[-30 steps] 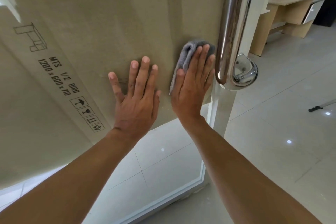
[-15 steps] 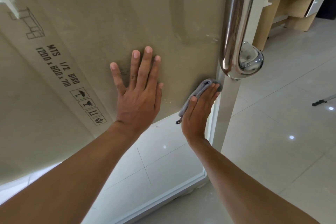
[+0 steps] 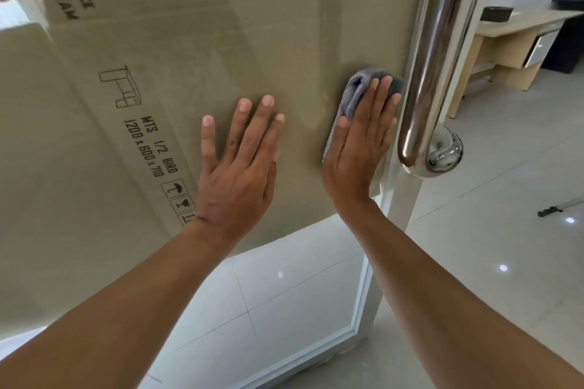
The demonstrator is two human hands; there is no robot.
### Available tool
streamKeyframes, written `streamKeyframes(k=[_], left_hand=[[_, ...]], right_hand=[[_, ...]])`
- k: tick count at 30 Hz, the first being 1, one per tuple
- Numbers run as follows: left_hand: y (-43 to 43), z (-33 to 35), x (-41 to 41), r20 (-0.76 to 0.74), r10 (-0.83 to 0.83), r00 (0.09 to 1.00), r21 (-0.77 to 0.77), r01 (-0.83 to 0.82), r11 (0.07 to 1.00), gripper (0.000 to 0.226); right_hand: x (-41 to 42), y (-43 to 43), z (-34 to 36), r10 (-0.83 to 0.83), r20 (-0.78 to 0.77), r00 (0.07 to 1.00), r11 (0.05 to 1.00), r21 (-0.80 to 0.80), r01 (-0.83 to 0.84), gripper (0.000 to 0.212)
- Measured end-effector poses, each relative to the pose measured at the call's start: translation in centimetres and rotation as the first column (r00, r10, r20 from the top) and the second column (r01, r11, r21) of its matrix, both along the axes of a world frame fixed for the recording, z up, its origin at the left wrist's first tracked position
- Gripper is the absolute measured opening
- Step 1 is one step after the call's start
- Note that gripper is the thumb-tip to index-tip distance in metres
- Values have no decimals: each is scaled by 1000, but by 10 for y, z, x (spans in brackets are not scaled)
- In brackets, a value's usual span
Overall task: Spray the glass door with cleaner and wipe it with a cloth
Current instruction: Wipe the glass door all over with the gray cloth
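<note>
The right hand, fingers flat, presses the cloth on the glass door mid-frame, the left hand spread flat beside it, so wiping looks under way.

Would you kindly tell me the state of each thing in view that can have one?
glass door, both hands against it.
left hand, flat on the door, fingers spread, holding nothing.
right hand, flat, fingers straight, pressing the cloth against the door.
cloth, bunched, pinned to the door beside the handle.
handle, untouched.
</note>
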State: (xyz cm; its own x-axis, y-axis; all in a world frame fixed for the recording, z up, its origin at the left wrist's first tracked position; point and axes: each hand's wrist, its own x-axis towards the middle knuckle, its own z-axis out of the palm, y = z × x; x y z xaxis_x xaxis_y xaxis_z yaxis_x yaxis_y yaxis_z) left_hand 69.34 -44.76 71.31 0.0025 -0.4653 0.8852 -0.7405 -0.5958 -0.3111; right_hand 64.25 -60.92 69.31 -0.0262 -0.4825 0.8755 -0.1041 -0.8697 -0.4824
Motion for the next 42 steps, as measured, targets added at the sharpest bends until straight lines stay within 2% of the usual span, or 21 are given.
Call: streamKeyframes(k=[6, 11, 16, 20, 23, 25, 27, 28, 29, 33, 36, 42], left_hand=[[10, -16, 1, -25, 18, 1000, -31, -18, 999, 47], [24, -31, 4, -20, 43, 999, 0, -43, 999, 48], [24, -36, 5, -59, 46, 997, -11, -46, 999, 47], [23, -37, 3, -82, 32, 996, -24, -34, 999, 48], [23, -36, 3, -77, 17, 997, -16, -18, 1000, 49], [26, -35, 4, -70, 16, 997, -8, -17, 1000, 50], [29, -35, 4, -69, 11, 998, -6, -11, 1000, 49], [31, -36, 5, -77, 8, 997, -6, -8, 1000, 48], [34, -35, 6, -86, 5, 996, -8, -6, 1000, 48], [38, -27, 6, -84, -27, 996, -61, 22, 998, 40], [40, -15, 5, -112, -67, 991, -140, 51, 989, 39], [42, 3, 1, -158, -39, 987, -120, 20, 993, 49]], right_hand=[[15, 30, -51, -69, -195, 978, 982, -187, 32, 52], [4, 41, -125, -74, -364, 928, 891, -443, -103, 64], [-18, 15, -169, -130, -450, 884, 843, -519, -140, 60], [-29, 4, -175, -148, -489, 859, 874, -471, -118, 48], [-27, 14, -167, -117, -485, 867, 940, -335, -60, 47], [-20, 24, -153, -48, -439, 897, 990, -140, -16, 49], [-12, 36, -138, 37, -383, 923, 999, -1, -40, 49], [-8, 43, -131, 68, -367, 928, 998, 11, -69, 51], [-5, 52, -124, 81, -365, 928, 995, -20, -95, 54], [15, 81, -83, -5, -333, 943, 937, -331, -112, 73], [26, 93, -51, -33, -241, 970, 939, -339, -52, 87], [21, 72, -17, -95, -234, 968, 934, -358, 5, 54]])
